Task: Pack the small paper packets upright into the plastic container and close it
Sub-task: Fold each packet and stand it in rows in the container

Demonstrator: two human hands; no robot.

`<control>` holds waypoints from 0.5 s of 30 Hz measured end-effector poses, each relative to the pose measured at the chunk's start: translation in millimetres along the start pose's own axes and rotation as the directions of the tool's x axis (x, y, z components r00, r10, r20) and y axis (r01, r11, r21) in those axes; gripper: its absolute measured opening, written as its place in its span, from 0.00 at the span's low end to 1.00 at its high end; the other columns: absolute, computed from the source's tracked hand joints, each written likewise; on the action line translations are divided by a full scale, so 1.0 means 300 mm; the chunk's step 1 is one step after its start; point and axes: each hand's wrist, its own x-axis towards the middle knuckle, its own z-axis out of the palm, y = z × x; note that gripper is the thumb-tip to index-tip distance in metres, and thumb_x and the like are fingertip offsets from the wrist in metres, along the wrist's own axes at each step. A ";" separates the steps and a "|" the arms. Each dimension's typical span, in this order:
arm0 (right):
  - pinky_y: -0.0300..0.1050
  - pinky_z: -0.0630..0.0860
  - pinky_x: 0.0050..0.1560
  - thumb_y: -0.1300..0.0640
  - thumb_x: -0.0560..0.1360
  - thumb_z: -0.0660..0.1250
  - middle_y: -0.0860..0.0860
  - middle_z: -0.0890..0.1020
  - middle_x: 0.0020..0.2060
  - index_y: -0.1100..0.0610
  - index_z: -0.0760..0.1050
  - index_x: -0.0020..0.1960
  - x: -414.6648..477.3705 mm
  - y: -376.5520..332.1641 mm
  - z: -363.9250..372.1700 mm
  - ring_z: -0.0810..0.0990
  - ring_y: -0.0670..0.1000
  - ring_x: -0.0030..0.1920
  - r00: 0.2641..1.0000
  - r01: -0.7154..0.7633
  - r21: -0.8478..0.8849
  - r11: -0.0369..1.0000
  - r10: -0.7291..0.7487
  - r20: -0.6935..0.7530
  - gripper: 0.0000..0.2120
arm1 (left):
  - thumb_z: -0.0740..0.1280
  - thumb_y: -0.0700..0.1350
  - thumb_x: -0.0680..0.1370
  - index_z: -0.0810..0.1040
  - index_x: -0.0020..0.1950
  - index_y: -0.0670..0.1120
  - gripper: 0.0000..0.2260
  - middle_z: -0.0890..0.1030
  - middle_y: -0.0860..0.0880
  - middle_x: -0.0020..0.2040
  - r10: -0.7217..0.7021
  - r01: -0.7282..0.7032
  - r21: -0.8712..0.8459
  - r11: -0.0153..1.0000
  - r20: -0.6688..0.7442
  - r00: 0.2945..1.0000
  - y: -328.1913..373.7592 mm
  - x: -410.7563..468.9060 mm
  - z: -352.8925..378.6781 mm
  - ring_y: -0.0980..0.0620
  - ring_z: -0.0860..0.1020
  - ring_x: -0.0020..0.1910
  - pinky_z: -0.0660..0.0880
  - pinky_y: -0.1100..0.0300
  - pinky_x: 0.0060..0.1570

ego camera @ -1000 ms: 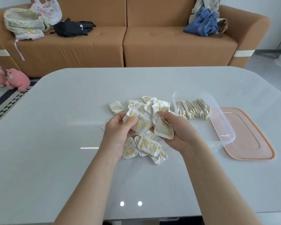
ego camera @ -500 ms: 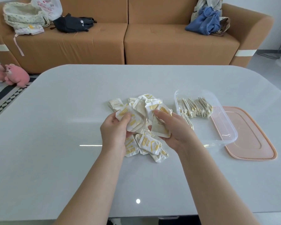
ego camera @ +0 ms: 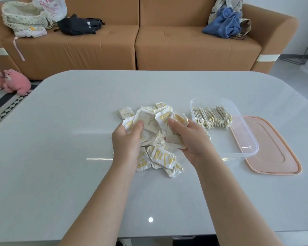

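A tan sofa (ego camera: pixel 149 41) stood well beyond both hands, past the far edge of the pale grey surface (ego camera: pixel 60 157). Out to the right of the right hand (ego camera: pixel 190 139), the pink lid (ego camera: pixel 274 148) lay flat on that surface, off the box. Between the lid and that hand, just beside its knuckles, sat the clear plastic container (ego camera: pixel 248 148), open, with its outer wall over the lid's left edge. At the end of the container farther from the hand, a row of packets (ego camera: pixel 212 118) stood on edge, pressed close together.

Under and between the two hands lay the loose pile (ego camera: pixel 160 157) of white-and-yellow packets. The left hand (ego camera: pixel 126 141) was curled round the left bunch (ego camera: pixel 146 119), its thumb pressed on top. The right hand gripped the right bunch (ego camera: pixel 174 139), thumb over the upper packet and fingers hidden behind. The two bunches met between the hands, above the pile. A single packet (ego camera: pixel 125 112) lay flat just beyond the left hand.
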 end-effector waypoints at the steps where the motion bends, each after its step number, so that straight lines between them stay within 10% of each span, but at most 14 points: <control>1: 0.50 0.81 0.46 0.59 0.76 0.69 0.56 0.84 0.43 0.62 0.80 0.53 0.003 0.003 0.000 0.83 0.52 0.41 1.000 0.007 -0.015 1.000 -0.007 -0.006 0.08 | 0.69 0.43 0.76 0.81 0.46 0.48 0.02 0.85 0.47 0.42 0.013 -0.014 0.029 0.999 0.023 1.000 -0.002 0.000 0.000 0.45 0.84 0.44 0.79 0.41 0.53; 8: 0.49 0.81 0.45 0.58 0.75 0.71 0.59 0.85 0.47 0.61 0.81 0.51 0.005 0.018 0.003 0.84 0.55 0.44 0.998 0.048 -0.154 0.987 -0.055 -0.041 0.08 | 0.70 0.50 0.77 0.82 0.50 0.49 0.06 0.86 0.53 0.43 0.109 -0.128 0.096 0.987 0.182 0.977 0.016 -0.030 0.005 0.56 0.84 0.45 0.79 0.53 0.50; 15: 0.46 0.78 0.43 0.58 0.75 0.70 0.55 0.83 0.40 0.60 0.82 0.49 0.000 0.016 0.007 0.81 0.51 0.40 0.997 0.042 -0.190 0.981 -0.054 -0.061 0.06 | 0.73 0.46 0.73 0.82 0.44 0.49 0.03 0.85 0.51 0.40 0.131 -0.140 0.126 0.982 0.073 0.989 0.011 -0.013 0.006 0.50 0.83 0.43 0.80 0.45 0.52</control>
